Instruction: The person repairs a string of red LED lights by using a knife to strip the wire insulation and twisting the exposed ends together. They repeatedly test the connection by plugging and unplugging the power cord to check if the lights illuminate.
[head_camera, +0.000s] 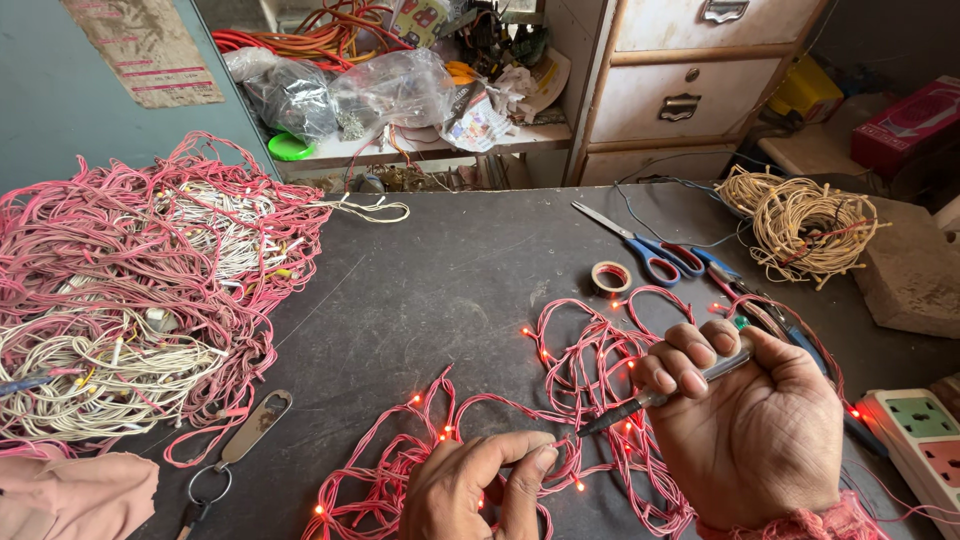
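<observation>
- Biggest thing here is the dark worktable (450, 270), scuffed and pretty crowded.
- Left side is buried under a huge tangle of pink and white wires (140, 290), spilling close to the table's front edge.
- Far right sits a coil of pale yellow wire (805, 225), well apart from the hands.
- Front and centre: a pink light string (590, 370), lit, little orange-red bulbs glowing along its loops. It lies on the table right under both hands.
- Right hand (750, 430) is closed in a fist around a tester screwdriver (655, 397), clear handle, dark tip pointing down-left into the string.
- Left hand (480, 490) is curled, thumb and fingers pinching down at the wire right by the tool's tip. Can't quite see what's between the fingertips.
- White power strip (920, 440) at the right edge, and the string looks powered. So my worry: the tip slips onto bare wire or the fingertips, since they're almost touching it.
- Blue-handled scissors (650, 250) and a small tape roll (611, 276) lie just behind the string.
- A metal bottle opener on a keyring (245, 440) lies front left.
- The loops overlap a lot, so tugging one could snag another.
</observation>
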